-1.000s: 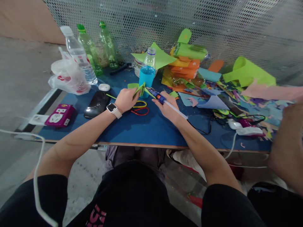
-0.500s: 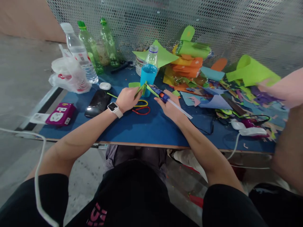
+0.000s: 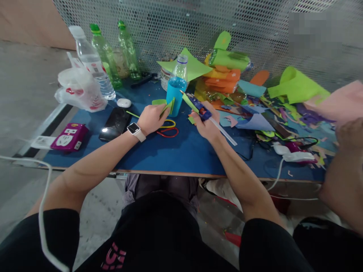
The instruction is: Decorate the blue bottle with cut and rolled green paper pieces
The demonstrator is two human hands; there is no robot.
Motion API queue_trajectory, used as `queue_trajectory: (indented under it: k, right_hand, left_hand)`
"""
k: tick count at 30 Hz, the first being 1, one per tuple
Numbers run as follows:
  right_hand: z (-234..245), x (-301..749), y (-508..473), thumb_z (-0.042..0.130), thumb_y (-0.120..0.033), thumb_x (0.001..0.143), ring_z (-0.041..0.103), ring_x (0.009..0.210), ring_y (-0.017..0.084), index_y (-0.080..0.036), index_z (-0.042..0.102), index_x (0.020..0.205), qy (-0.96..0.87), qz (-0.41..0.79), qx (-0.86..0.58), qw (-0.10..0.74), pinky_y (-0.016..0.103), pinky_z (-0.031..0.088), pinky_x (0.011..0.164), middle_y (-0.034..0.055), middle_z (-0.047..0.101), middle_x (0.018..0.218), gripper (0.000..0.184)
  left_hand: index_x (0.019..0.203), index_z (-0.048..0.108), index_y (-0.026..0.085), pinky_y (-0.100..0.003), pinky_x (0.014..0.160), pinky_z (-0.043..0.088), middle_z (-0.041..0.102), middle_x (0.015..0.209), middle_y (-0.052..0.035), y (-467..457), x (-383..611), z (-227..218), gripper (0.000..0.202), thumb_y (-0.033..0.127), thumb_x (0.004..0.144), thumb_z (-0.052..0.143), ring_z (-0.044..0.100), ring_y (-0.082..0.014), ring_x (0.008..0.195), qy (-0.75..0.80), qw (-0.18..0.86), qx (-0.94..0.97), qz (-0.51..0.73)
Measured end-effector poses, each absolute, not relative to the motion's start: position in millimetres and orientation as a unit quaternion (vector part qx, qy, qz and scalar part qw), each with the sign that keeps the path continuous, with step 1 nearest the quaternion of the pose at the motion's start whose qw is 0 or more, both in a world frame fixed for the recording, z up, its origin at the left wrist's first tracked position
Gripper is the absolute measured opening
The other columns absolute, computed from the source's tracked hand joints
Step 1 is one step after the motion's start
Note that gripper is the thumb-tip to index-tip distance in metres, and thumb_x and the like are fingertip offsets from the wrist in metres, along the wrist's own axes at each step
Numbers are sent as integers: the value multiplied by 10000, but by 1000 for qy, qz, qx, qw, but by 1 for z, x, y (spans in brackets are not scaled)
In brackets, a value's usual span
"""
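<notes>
My left hand [image 3: 152,118] is closed on a piece of folded green paper [image 3: 169,107], held just in front of the bottle with a blue lower part [image 3: 174,92]. My right hand [image 3: 206,122] grips a blue hot glue gun [image 3: 202,107], a clear glue stick [image 3: 225,132] sticking out of its back end. The gun's tip points up and left, in front of the bottle and apart from the paper. Along the gun's near side shows a green strip [image 3: 189,102]; I cannot tell how it is held. Scissors with yellow and red handles [image 3: 169,133] lie below my left hand.
To the left are a black phone [image 3: 115,124], a white earbud case [image 3: 124,102], a purple power socket [image 3: 70,136], a plastic bag [image 3: 81,90] and bottles [image 3: 103,56]. Paper scraps [image 3: 255,117] and a cable [image 3: 279,175] spread rightward. Another person's arm [image 3: 344,177] is at far right.
My right hand has drawn the glue gun back to the right, away from the green paper. My left hand keeps hold of the paper in nearly the same place.
</notes>
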State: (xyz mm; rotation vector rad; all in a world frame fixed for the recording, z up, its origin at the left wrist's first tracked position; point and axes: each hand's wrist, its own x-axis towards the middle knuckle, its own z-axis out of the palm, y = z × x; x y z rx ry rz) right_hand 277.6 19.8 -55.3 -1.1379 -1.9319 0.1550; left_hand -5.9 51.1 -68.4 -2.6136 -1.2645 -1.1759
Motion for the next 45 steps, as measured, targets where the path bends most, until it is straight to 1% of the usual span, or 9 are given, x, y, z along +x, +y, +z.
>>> queue_trajectory:
  k: [7,10,13,22,29,32,37,41,45]
  right_hand:
    - [-48,354,48,649,-647,1098,668,1217,361,-309,620,1295,-808,35,-453,375,599,605,1139,133,679,1312,392]
    - [-50,383,58,690,-329,991,689,1174,374,-264,659,1244,-817,36,-494,296,609,618,1112,157,678,1302,263]
    - [-57,397,64,686,-123,799,714,1223,401,-218,716,1221,-808,46,-546,220,616,614,1126,179,694,1318,434]
    - [-74,401,78,726,-136,762,735,1213,423,-218,766,1189,-797,63,-572,183,641,607,1162,175,748,1251,436]
    - [-76,405,76,665,-10,645,724,1358,444,-196,786,1391,-785,73,-608,92,628,592,1238,197,695,1386,778]
    - [-74,404,72,645,0,651,699,1427,437,-226,761,1447,-787,77,-601,117,644,578,1275,186,682,1458,835]
    - [-61,385,61,576,-22,785,647,1486,408,-248,778,1361,-786,31,-564,250,707,516,1341,169,700,1456,651]
    - [-48,353,50,551,-43,852,665,1474,372,-297,807,1214,-797,29,-499,339,684,522,1331,132,716,1458,511]
    - [-50,309,39,591,-138,959,757,1271,359,-301,816,1046,-790,42,-451,412,645,619,1177,118,788,1245,290]
  left_hand:
    - [827,641,235,-383,714,533,715,750,-72,46,-7,-63,316,361,1117,619,697,-232,720,-411,-15,-818,-403]
    - [963,757,212,-382,768,572,808,874,-100,45,-9,-62,245,371,1101,632,753,-245,808,-412,-16,-813,-412]
    - [1101,815,189,-381,807,601,860,991,-123,46,-11,-64,241,372,1083,659,786,-247,864,-413,-18,-810,-415]
    - [1380,752,181,-395,944,644,847,1214,-137,45,-32,-38,370,364,1141,536,811,-248,991,-404,10,-803,-438]
    - [1156,837,205,-447,1035,639,849,1251,-126,90,-100,-22,384,66,911,576,790,-316,1111,-512,71,-824,-234]
    - [1072,863,217,-457,1063,645,871,1173,-114,108,-120,-34,331,110,821,675,795,-339,1110,-478,10,-873,-96]
    - [894,877,254,-360,859,634,875,900,-47,118,-129,-48,255,185,677,763,798,-276,818,-472,-75,-878,-37]
    - [768,818,256,-329,768,605,794,712,-19,118,-128,-46,27,277,759,832,748,-229,694,-477,-98,-869,-86]
    - [927,831,227,-367,874,645,790,780,-24,100,-115,-25,239,464,925,850,760,-217,785,-471,-88,-850,-216]
